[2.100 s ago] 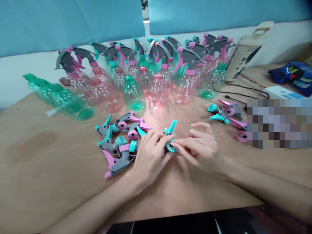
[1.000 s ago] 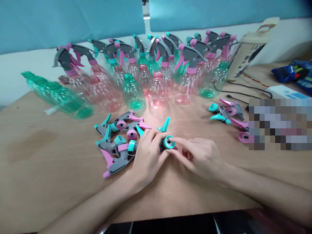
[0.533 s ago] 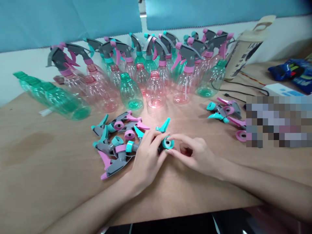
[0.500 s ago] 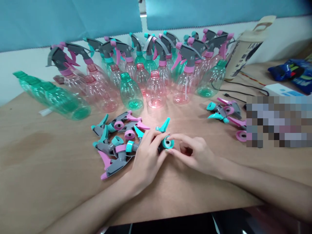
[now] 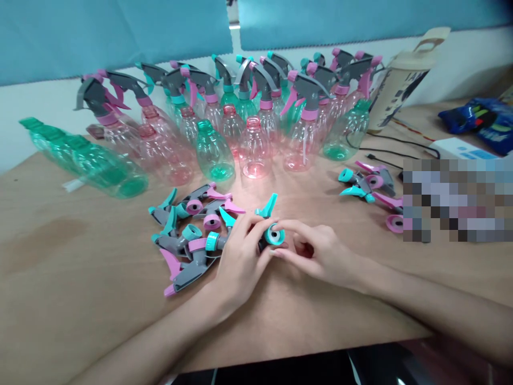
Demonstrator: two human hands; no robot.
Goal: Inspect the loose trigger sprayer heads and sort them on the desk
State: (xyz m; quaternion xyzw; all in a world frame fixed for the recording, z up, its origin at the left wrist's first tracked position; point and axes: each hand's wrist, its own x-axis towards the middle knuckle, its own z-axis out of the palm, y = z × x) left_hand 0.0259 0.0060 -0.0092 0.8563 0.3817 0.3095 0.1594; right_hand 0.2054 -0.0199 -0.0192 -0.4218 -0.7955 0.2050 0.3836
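Just above the table, my left hand (image 5: 242, 256) is closed around a grey and turquoise trigger sprayer head (image 5: 274, 235), whose turquoise collar faces up toward me. Its turquoise trigger sticks out beyond my fingers. My right hand (image 5: 320, 251) pinches the collar's rim between thumb and index finger. Much of the sprayer's grey body is hidden behind my left fingers. To the left, touching or close to my left hand, lies a pile of loose sprayer heads (image 5: 194, 270) with pink and turquoise parts.
Behind stand several pink and green spray bottles, some open-necked like the green bottle (image 5: 215, 155), others topped with sprayers. Green bottles (image 5: 128, 184) lie at left. More sprayer heads (image 5: 356, 184), a black cable (image 5: 396, 139) and a beige tumbler (image 5: 396, 85) are at right.
My hands stay around the same sprayer head, with only a slight shift of the fingers on its collar. The whole view has drifted slightly left.
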